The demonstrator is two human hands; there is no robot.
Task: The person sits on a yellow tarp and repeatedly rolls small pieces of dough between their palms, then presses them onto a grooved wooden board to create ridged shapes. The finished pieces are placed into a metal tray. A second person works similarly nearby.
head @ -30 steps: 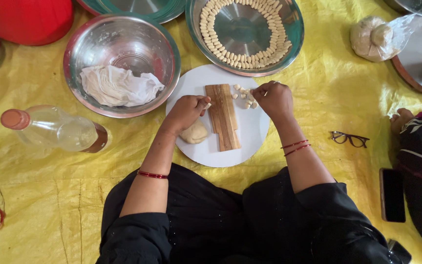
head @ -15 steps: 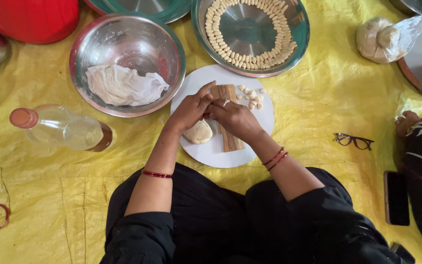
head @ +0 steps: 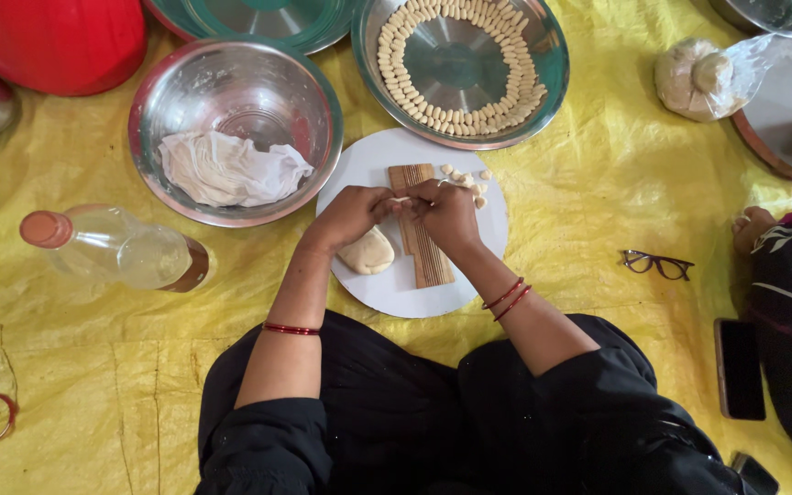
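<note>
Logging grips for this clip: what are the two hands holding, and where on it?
The left hand and right hand meet over the ridged wooden board, pinching a small bit of dough between their fingertips. The dough lump lies unheld.

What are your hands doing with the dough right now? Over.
Left hand and right hand meet over the ridged wooden board, pinching a small pale dough bit. Pale dough lump beside left hand on the round white plate. Nothing blocking.
</note>
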